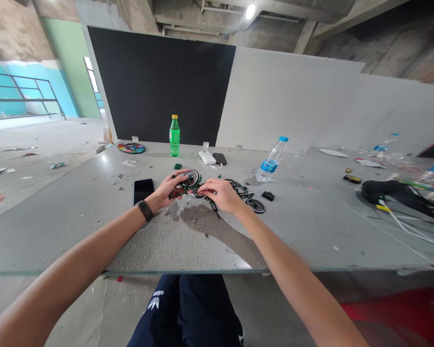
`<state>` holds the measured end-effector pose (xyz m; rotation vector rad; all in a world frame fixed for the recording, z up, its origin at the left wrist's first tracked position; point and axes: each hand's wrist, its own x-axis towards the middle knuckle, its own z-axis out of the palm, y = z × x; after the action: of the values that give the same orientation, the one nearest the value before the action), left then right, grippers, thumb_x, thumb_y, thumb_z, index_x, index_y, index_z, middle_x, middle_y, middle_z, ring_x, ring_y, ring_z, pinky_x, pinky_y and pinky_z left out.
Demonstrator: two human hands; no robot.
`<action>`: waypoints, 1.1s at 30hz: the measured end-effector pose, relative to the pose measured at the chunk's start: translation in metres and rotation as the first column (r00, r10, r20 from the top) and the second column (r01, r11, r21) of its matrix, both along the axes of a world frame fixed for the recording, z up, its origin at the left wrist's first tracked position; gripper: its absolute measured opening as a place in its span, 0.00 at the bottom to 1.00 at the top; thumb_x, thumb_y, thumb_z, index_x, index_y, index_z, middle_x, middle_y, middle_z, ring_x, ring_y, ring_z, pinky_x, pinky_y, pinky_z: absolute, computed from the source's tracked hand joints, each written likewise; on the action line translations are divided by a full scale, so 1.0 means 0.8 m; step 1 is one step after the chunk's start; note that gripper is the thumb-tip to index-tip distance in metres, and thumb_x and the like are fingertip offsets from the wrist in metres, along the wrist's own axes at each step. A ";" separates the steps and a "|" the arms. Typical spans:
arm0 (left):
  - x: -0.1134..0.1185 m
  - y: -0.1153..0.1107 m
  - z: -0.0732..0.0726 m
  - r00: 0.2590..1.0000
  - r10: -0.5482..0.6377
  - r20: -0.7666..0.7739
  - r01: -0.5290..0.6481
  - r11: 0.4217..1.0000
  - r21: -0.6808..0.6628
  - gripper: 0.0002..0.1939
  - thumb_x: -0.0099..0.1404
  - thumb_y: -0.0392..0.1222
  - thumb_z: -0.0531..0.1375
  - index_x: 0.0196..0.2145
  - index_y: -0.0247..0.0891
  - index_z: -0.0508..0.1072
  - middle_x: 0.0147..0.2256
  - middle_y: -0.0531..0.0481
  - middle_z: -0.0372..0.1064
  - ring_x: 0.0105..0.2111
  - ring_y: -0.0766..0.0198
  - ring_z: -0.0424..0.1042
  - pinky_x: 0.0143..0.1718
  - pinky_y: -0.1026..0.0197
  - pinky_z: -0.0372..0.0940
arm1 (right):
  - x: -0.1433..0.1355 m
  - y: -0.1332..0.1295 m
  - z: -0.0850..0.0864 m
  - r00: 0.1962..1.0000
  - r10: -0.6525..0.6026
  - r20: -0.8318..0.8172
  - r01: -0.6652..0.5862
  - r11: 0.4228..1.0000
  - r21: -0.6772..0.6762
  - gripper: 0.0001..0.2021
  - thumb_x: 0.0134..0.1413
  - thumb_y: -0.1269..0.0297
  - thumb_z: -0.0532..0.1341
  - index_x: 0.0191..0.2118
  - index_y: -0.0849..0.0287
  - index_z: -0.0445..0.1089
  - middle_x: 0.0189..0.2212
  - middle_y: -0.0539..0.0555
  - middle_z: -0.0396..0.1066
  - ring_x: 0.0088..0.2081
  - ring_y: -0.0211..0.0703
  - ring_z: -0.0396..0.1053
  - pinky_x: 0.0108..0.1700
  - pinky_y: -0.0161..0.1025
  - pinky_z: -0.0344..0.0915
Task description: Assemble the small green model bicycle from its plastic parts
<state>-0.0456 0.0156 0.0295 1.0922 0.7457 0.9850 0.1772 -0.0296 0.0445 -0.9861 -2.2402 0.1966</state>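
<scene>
Both my hands meet over a small green model bicycle [191, 185] lying on the grey table [94, 226]. My left hand [168, 190], with a black watch on the wrist, grips the model's frame next to a spoked wheel [191, 177]. My right hand [222, 193] pinches a small part of the same model from the right. A second model bicycle [246, 196] with black wheels lies just right of my right hand. What sits between my fingertips is too small to make out.
A dark phone [143, 190] lies left of my left hand. Behind stand a green bottle [174, 136], a white power bank [207, 157] and a clear water bottle [272, 161]. A small black block [268, 195] and cables [401, 197] lie right.
</scene>
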 end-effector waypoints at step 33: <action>0.004 -0.008 -0.002 0.987 -0.094 -0.132 0.125 0.961 0.247 0.25 0.64 0.46 0.67 0.56 0.40 0.67 0.33 0.46 0.75 0.24 0.62 0.76 0.14 0.71 0.58 | -0.017 -0.014 0.003 0.985 -0.001 -0.172 -0.022 0.991 -0.130 0.02 0.58 0.65 0.62 0.36 0.57 0.71 0.27 0.49 0.71 0.28 0.38 0.67 0.34 0.37 0.65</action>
<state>-0.0427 0.0094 0.0282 1.4113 0.6580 0.9441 0.1633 -0.0411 0.0472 -0.9871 -2.0964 0.4234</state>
